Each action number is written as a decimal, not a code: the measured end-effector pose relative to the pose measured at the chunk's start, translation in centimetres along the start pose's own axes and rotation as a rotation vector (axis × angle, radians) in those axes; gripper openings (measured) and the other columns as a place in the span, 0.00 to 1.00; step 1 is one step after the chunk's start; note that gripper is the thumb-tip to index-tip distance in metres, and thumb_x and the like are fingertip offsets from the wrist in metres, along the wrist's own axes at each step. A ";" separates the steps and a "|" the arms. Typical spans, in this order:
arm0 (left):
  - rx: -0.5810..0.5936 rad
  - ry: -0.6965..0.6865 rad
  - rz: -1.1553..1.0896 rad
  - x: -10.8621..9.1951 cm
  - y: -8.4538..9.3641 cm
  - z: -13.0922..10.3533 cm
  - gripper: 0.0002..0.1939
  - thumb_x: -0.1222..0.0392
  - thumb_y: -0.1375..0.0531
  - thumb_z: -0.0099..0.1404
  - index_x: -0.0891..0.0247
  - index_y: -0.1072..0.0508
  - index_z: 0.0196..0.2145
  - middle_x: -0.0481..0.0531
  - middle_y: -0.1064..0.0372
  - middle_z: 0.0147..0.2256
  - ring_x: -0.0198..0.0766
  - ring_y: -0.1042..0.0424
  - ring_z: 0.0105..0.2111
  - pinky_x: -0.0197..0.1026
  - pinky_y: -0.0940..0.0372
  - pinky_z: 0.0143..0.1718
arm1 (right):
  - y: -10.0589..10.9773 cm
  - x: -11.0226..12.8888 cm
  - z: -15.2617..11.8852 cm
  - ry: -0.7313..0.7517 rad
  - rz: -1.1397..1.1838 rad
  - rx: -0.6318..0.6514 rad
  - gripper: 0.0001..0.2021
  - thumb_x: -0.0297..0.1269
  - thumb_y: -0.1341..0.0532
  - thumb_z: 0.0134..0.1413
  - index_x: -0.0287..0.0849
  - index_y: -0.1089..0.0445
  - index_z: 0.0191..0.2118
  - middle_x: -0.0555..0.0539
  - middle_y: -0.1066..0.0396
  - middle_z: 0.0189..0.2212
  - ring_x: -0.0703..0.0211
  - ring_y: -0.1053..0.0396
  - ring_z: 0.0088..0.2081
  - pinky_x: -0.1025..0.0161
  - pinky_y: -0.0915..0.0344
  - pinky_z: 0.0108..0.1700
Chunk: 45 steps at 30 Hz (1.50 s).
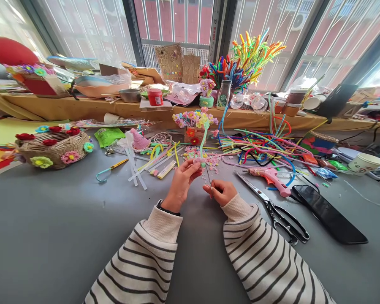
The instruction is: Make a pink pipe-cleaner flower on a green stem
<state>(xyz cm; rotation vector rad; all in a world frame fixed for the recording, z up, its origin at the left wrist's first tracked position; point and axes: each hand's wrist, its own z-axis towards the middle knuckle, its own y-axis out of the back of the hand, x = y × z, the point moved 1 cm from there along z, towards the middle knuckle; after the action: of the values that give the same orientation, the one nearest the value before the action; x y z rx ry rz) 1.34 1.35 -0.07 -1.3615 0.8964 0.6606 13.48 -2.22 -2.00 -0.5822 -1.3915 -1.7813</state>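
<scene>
My left hand pinches a small pink piece between thumb and fingertips. A pale green pipe-cleaner stem rises from beside that piece, with a lighter tuft at its top. My right hand is closed on a thin dark rod, whose upper end points toward the pink piece. Whether the rod touches it is too small to tell. Behind both hands, small pink and coloured bits lie scattered in front of a small flower basket.
Scissors, a pink glue gun and a black phone lie at right. Coloured pipe cleaners are heaped behind. Glue sticks, yellow-handled tool and a woven basket are at left.
</scene>
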 end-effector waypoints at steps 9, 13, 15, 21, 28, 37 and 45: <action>-0.029 -0.007 0.001 0.1 0.0 0.0 0.08 0.64 0.40 0.43 0.65 0.34 0.25 0.44 0.36 0.22 0.27 0.36 0.24 0.35 0.41 0.33 | 0.0 0.1 -0.1 -0.018 0.014 0.026 0.20 0.48 0.51 0.43 0.40 0.48 0.12 0.54 0.48 0.10 0.70 0.53 0.15 0.70 0.52 0.19; -0.023 -0.002 0.018 0.2 0.0 0.0 0.08 0.63 0.40 0.44 0.65 0.33 0.26 0.45 0.37 0.23 0.27 0.36 0.24 0.35 0.41 0.33 | -0.1 0.1 -0.1 -0.003 0.003 0.009 0.19 0.47 0.49 0.43 0.40 0.48 0.11 0.53 0.47 0.10 0.70 0.52 0.15 0.70 0.51 0.19; -0.028 0.004 0.022 0.2 0.0 0.1 0.08 0.63 0.40 0.44 0.65 0.34 0.26 0.45 0.37 0.23 0.27 0.36 0.24 0.35 0.41 0.33 | -0.2 0.0 0.0 0.001 0.000 -0.019 0.19 0.46 0.49 0.43 0.40 0.48 0.11 0.53 0.46 0.09 0.71 0.52 0.15 0.71 0.51 0.19; -0.016 -0.010 0.027 0.3 0.1 0.0 0.08 0.63 0.41 0.45 0.64 0.34 0.27 0.45 0.37 0.23 0.27 0.36 0.25 0.34 0.41 0.32 | -0.2 -0.1 0.0 -0.018 0.019 -0.004 0.20 0.48 0.50 0.43 0.40 0.47 0.11 0.54 0.47 0.09 0.71 0.53 0.14 0.71 0.52 0.18; -0.026 0.029 0.029 0.3 -0.2 0.0 0.09 0.63 0.40 0.44 0.65 0.34 0.27 0.46 0.36 0.24 0.30 0.34 0.26 0.36 0.41 0.33 | -0.3 -0.3 0.1 -0.023 -0.004 -0.101 0.19 0.45 0.48 0.42 0.40 0.48 0.10 0.55 0.47 0.09 0.71 0.54 0.14 0.71 0.53 0.18; 0.022 0.003 0.048 0.3 -0.2 -0.2 0.07 0.63 0.40 0.44 0.66 0.34 0.23 0.45 0.38 0.22 0.27 0.37 0.23 0.34 0.41 0.31 | -0.1 -0.1 0.1 -0.047 -0.016 -0.024 0.20 0.49 0.52 0.44 0.40 0.46 0.12 0.54 0.47 0.10 0.70 0.52 0.15 0.70 0.52 0.19; 0.034 0.007 0.050 0.5 -0.1 -0.1 0.07 0.62 0.39 0.42 0.66 0.34 0.22 0.44 0.39 0.20 0.27 0.37 0.23 0.36 0.41 0.32 | -0.1 -0.3 0.1 0.005 -0.024 -0.070 0.19 0.48 0.49 0.42 0.41 0.48 0.11 0.54 0.47 0.10 0.71 0.52 0.15 0.71 0.51 0.18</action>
<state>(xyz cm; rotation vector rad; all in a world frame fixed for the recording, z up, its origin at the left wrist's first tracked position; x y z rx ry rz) 1.63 1.18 -0.42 -1.3153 0.9465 0.6760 13.58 -2.06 -2.28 -0.6000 -1.3423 -1.8560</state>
